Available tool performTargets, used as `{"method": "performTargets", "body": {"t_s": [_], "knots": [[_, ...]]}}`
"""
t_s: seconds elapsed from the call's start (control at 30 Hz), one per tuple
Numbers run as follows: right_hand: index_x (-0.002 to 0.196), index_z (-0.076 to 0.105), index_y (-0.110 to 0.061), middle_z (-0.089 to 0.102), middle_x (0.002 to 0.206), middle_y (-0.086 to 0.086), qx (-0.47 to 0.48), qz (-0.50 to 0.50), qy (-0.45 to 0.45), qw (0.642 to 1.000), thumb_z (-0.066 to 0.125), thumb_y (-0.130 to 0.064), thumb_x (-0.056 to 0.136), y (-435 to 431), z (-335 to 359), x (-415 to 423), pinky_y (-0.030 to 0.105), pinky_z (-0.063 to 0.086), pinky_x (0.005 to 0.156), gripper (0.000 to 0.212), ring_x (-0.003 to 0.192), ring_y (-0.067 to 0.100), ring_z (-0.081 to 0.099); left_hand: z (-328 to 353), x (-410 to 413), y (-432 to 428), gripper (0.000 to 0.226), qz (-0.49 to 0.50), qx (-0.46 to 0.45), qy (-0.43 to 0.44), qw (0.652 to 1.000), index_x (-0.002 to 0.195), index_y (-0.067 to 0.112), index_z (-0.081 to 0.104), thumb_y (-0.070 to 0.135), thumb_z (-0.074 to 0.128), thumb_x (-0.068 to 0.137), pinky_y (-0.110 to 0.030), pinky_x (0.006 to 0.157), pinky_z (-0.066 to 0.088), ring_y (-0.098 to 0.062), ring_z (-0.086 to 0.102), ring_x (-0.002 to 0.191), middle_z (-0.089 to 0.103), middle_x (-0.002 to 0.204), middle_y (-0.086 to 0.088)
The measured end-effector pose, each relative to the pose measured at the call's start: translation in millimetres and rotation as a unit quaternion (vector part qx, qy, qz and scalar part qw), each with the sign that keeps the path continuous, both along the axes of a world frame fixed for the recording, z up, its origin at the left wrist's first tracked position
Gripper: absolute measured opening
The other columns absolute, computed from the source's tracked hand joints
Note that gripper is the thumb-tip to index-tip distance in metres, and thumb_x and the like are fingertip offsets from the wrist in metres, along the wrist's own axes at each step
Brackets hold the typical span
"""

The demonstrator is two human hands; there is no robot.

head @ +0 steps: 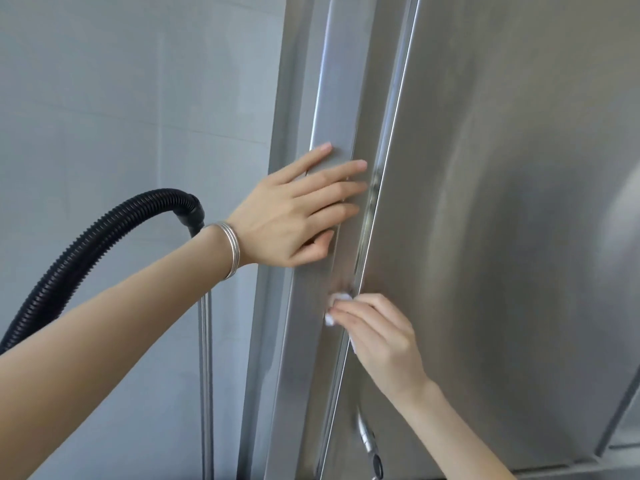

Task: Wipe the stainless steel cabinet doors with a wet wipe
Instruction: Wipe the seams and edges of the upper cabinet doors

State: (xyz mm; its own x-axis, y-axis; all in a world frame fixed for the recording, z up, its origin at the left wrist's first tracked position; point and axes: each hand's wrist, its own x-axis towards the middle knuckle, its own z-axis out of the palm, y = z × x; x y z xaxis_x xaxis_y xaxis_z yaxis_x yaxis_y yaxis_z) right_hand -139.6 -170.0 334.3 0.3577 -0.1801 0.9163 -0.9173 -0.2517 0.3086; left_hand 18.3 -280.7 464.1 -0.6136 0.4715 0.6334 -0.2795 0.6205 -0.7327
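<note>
A large stainless steel cabinet door (502, 202) fills the right of the view, with a narrow steel side panel (332, 98) along its left edge. My left hand (294, 209) lies flat on that narrow panel, fingers straight, silver bangles on the wrist. Lower down, my right hand (377, 334) presses a small white wet wipe (337, 301) against the seam between the panel and the door, fingers curled over the wipe. Most of the wipe is hidden under the fingers.
A black corrugated hose (86, 244) arcs in from the left toward a vertical metal pipe (206, 375). Grey wall tiles (121, 98) lie behind. A metal handle or latch (369, 441) sits low on the door.
</note>
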Motion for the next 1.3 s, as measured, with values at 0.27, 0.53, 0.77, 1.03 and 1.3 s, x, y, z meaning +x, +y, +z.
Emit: {"method": "performTargets", "body": {"t_s": [0.27, 0.53, 0.77, 1.03, 1.3], "knots": [[0.082, 0.075, -0.001, 0.072, 0.086, 0.003, -0.041, -0.014, -0.037, 0.998, 0.071, 0.004, 0.081, -6, -44, 2, 0.027, 0.053, 0.068, 0.006, 0.074, 0.021, 0.065, -19, -3, -3, 0.029, -0.016, 0.007, -0.007, 1.0, 0.093, 0.005, 0.069, 0.016, 0.044, 0.083, -0.048, 0.116, 0.025, -0.029, 0.048, 0.131, 0.067, 0.109, -0.009], [0.083, 0.073, 0.001, 0.072, 0.085, 0.005, 0.026, 0.001, -0.04, 0.999, 0.065, 0.005, 0.085, 2, -39, 1, 0.025, 0.05, 0.069, 0.01, 0.074, 0.021, 0.058, -88, 2, -9, 0.029, -0.036, -0.001, -0.068, 0.997, 0.091, 0.009, 0.071, 0.016, 0.044, 0.084, -0.048, 0.115, 0.026, -0.025, 0.051, 0.128, 0.069, 0.108, -0.006], [0.078, 0.074, -0.002, 0.071, 0.08, 0.002, 0.077, -0.013, -0.111, 0.991, 0.066, 0.008, 0.08, 13, -109, 17, 0.028, 0.05, 0.062, 0.013, 0.066, 0.023, 0.058, -116, 6, -9, 0.025, -0.037, 0.001, -0.088, 0.995, 0.092, 0.01, 0.071, 0.016, 0.049, 0.082, -0.047, 0.116, 0.024, -0.024, 0.049, 0.13, 0.069, 0.108, -0.005], [0.077, 0.073, -0.002, 0.069, 0.078, 0.004, -0.006, -0.028, -0.257, 0.966, 0.074, 0.009, 0.074, 1, -129, 27, 0.024, 0.048, 0.059, 0.011, 0.065, 0.02, 0.055, -121, 1, -9, 0.022, -0.049, 0.013, -0.069, 0.996, 0.084, 0.01, 0.068, 0.018, 0.047, 0.082, -0.048, 0.116, 0.022, -0.025, 0.048, 0.129, 0.068, 0.101, -0.006], [0.077, 0.073, -0.004, 0.068, 0.076, 0.001, -0.055, -0.049, -0.341, 0.937, 0.07, -0.003, 0.082, -9, -133, 41, 0.015, 0.046, 0.068, 0.005, 0.069, 0.011, 0.057, -130, -3, -11, 0.02, -0.077, 0.021, -0.056, 0.995, 0.082, 0.01, 0.067, 0.021, 0.051, 0.078, -0.044, 0.118, 0.018, -0.027, 0.047, 0.128, 0.067, 0.096, -0.006]]}}
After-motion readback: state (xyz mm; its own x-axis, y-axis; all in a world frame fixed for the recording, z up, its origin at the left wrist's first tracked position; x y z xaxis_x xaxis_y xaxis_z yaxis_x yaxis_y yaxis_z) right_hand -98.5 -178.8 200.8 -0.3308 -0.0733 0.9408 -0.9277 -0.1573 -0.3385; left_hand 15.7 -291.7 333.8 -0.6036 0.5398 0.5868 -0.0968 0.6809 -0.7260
